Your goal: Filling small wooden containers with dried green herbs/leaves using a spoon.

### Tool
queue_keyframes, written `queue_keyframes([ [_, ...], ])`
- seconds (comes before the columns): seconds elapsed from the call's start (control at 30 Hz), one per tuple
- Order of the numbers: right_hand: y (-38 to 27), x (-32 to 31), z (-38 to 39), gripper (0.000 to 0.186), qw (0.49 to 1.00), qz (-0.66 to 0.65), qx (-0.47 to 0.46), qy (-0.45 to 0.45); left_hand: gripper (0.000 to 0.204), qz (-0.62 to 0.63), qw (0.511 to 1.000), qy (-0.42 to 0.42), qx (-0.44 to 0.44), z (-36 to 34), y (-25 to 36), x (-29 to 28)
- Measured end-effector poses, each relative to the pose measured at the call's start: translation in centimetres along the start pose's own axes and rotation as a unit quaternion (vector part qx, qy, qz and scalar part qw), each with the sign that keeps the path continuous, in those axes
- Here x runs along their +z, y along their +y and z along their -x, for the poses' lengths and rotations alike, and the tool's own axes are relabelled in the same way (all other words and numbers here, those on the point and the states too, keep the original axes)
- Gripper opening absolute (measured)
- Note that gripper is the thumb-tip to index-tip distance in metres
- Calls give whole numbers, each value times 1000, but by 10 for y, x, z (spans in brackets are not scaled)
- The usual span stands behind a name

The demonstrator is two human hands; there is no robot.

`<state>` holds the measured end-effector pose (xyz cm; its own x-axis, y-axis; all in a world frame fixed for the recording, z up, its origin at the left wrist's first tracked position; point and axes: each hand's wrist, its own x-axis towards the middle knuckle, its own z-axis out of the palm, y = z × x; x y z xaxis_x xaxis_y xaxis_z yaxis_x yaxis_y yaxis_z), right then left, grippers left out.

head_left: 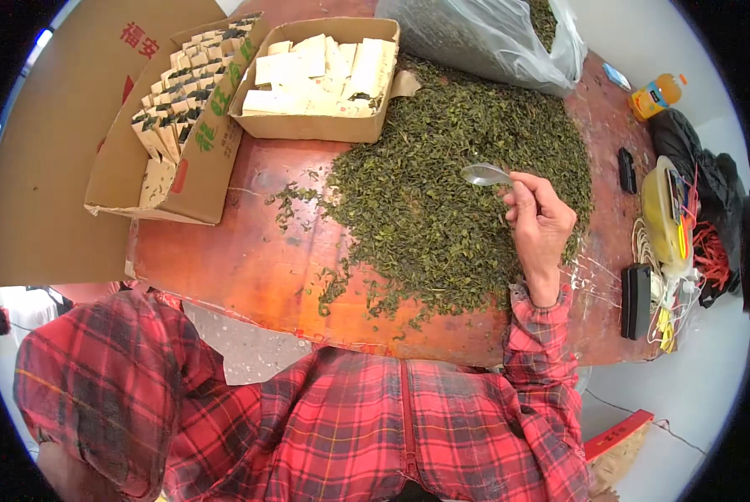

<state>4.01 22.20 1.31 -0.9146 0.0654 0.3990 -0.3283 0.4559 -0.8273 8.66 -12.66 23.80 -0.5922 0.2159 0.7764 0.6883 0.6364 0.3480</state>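
Note:
My right hand (538, 209) holds a small metal spoon (484, 174) between thumb and fingers over a broad, loose spread of dried green leaves (417, 243) on the reddish wooden table (224, 251). My left arm, in a red plaid sleeve (99, 376), is bent at the lower left, off the table; a sliver of skin shows at the picture's edge, too little to make out the fingers. Behind the leaves, a cardboard box (308, 127) holds pale paper packets (308, 63). A longer box (199, 192) at left holds upright packets with dark contents showing at their tops.
A large translucent bag of leaves (484, 42) sits at the back. Along the right are an orange drink bottle (655, 99), black cases (634, 301), a yellowish plastic container (668, 209), cord, red strands (709, 263) and dark fabric (697, 167). A large cardboard flap (45, 217) stands at far left.

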Motion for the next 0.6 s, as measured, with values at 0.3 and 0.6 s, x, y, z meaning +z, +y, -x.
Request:
queue_keyframes([
  [0.3, 0, -2, 1, 16, 1000, 9, -12, -1, 29, -14, 990, -57, -130, 0, -100, 111],
  [0.6, 0, 1, 2, 14, 1000, 3, -10, -13, 58, -193, 905, -228, -304, 22, -208, 223],
])
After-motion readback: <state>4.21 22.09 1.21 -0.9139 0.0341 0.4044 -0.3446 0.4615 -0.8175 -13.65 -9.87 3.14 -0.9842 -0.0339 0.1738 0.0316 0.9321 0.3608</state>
